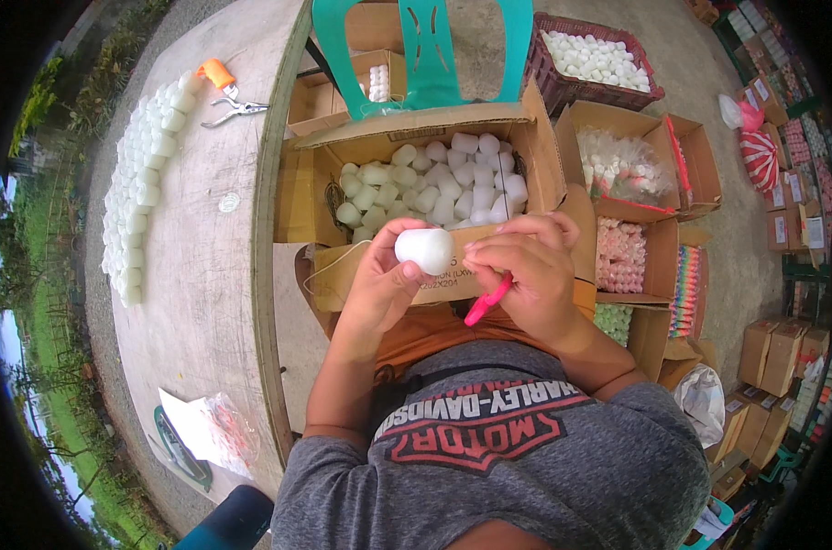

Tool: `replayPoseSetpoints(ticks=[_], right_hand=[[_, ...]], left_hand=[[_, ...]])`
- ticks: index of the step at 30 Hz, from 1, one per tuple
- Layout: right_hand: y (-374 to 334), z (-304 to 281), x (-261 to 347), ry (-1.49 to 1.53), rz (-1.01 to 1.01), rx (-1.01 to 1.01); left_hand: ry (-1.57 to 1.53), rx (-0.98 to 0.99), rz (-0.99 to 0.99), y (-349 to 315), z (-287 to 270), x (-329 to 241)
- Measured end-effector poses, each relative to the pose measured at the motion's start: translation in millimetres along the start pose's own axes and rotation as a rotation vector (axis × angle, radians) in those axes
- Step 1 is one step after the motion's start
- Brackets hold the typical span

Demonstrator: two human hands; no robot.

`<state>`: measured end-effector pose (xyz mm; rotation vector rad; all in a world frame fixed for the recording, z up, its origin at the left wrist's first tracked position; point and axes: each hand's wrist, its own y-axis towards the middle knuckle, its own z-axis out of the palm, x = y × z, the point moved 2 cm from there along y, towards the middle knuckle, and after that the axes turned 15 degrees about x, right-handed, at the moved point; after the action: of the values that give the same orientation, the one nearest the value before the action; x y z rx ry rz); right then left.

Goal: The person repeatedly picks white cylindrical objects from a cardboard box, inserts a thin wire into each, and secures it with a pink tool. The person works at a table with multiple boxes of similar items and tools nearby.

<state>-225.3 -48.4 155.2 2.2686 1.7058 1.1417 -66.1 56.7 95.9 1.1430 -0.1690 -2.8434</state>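
Note:
My left hand point(377, 286) is closed around a white cylinder with a rounded end point(423, 249), thumb below and fingers behind. My right hand point(529, 275) is closed close to the cylinder's right end, fingertips pinched together; anything tiny between them cannot be made out. From under its fingers sticks a pink looped handle point(489, 301); the rest of that tool is hidden by the hand. Just beyond both hands, an open cardboard box point(343, 266) holds many similar white cylinders point(434, 183). A thin pale string point(329, 269) curves over the box's near left side.
On the table point(205, 275) at left lie rows of white cylinders point(146, 183), orange-handled pliers point(228, 92) and a plastic bag point(222, 431). A teal chair point(425, 55) stands behind the box. A maroon crate point(608, 92) and cardboard boxes point(659, 247) line the right.

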Motion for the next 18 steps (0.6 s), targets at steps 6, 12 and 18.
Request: replayPoseSetpoints(ticks=[6, 12, 18], right_hand=[[-3.9, 5.1, -1.7, 0.274, 0.049, 0.093], [3.4, 10.1, 3.6, 0.301, 0.081, -0.030], [3.7, 5.8, 0.9, 0.202, -0.032, -0.036]], left_hand=[[-0.051, -0.054, -0.019, -0.3, 3.4, 3.2], [-0.076, -0.019, -0.020, -0.3, -0.9, 6.8], [0.016, -0.040, -0.019, 1.1, 3.4, 3.9]])
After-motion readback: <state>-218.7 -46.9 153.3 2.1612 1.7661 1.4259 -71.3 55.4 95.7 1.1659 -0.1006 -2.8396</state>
